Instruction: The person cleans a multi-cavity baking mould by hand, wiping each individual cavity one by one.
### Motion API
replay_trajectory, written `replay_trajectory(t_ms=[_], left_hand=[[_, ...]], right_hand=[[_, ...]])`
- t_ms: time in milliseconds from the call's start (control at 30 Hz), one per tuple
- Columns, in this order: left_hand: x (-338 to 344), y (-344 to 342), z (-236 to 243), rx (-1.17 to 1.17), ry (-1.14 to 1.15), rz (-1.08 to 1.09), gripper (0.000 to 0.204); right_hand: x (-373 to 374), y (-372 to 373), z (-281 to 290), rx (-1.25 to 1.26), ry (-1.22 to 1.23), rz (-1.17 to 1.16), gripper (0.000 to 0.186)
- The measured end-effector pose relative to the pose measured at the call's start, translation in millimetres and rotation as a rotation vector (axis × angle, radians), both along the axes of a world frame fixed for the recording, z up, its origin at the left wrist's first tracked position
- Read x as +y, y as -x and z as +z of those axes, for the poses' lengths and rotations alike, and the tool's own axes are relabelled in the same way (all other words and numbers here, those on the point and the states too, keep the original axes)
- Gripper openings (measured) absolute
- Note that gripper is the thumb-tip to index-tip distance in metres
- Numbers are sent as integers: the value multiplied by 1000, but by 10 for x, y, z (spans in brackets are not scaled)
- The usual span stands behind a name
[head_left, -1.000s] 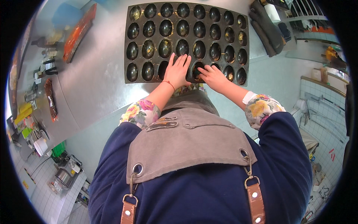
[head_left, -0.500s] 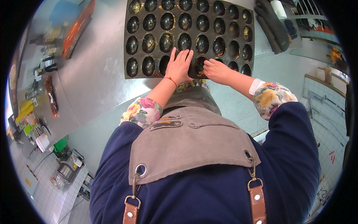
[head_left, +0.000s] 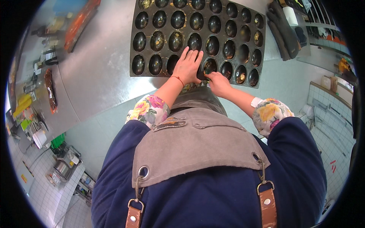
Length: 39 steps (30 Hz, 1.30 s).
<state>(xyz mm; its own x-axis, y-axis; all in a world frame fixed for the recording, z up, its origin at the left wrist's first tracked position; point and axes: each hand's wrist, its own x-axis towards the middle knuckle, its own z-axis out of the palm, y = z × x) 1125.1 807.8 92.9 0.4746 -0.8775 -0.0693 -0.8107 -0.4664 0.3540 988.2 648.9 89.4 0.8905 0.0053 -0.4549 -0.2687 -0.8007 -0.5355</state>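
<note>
A large dark baking pan (head_left: 167, 30) with rows of oval cups lies at the table's near edge. Yellowish-brown crumbs cling to several cups and to the surface between them. My left hand (head_left: 186, 69) lies on the pan's near part, its fingers stretched out over the front rows. Just right of it, my right hand (head_left: 219, 83) is closed at the lower rim of a front-row cup (head_left: 210, 65). Its fingertips press together there; whatever they may hold is too small to make out. Bits of residue show in another front-row cup (head_left: 241, 75) to the right.
The metal table (head_left: 102, 57) stretches left of the pan. An orange-red package (head_left: 81, 26) and a brown-wrapped packet (head_left: 50, 90) lie on the left. Dark oven mitts (head_left: 282, 32) and a white roll (head_left: 290, 16) sit beyond the pan's right side.
The pan sits turned slightly, its right side nearer me. My right hand has drawn nearer me and uncovered front-row cups. My left hand stays on the pan.
</note>
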Motion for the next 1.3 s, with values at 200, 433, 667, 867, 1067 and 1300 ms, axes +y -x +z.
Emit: replay_trajectory(t_ms=[200, 433, 667, 867, 1067, 1300], left_hand=[[-34, 6, -55, -27, 54, 7, 115], [-18, 42, -137, -26, 59, -19, 114], [-46, 52, -132, -58, 61, -47, 114], [-61, 62, -22, -38, -45, -30, 121], [-58, 67, 23, -46, -80, -19, 123], [-33, 44, 31, -1, -66, 9, 118]], right_hand=[[359, 44, -162, -19, -193, -514, 46], [383, -433, -131, 165, -898, -1250, 32], [507, -530, -310, 7, -919, -1475, 17], [288, -39, 13, 101, -225, -599, 24], [87, 144, 103, -109, 185, -52, 25], [-369, -113, -11, -399, 726, 829, 17]])
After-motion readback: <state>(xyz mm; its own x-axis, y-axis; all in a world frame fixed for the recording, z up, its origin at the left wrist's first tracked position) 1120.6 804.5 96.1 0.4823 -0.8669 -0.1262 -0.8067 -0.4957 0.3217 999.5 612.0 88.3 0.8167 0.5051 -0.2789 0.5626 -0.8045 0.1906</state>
